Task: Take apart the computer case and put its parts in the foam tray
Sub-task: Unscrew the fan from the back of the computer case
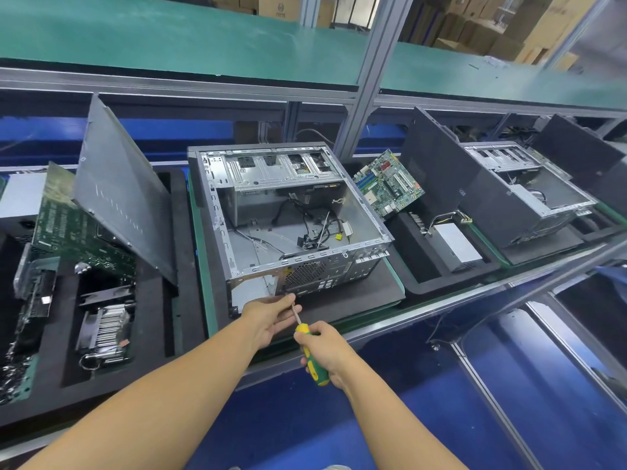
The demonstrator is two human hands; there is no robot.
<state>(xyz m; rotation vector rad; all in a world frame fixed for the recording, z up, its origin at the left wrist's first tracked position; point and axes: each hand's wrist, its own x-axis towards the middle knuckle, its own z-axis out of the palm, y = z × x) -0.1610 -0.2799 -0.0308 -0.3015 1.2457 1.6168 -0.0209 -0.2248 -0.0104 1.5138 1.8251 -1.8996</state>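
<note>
Left forearm point(176, 385) and right forearm point(390, 412), both bare, reach forward and converge: the left hand point(271, 320) is turned palm-inward, its nearly straight fingertips touching the shaft of the screwdriver point(302, 330), and the right hand point(327, 351), just behind those fingertips, curls its fingers round the handle.

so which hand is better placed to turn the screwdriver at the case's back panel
Right: the right hand grips the screwdriver handle, while the left hand only touches its shaft.
</note>
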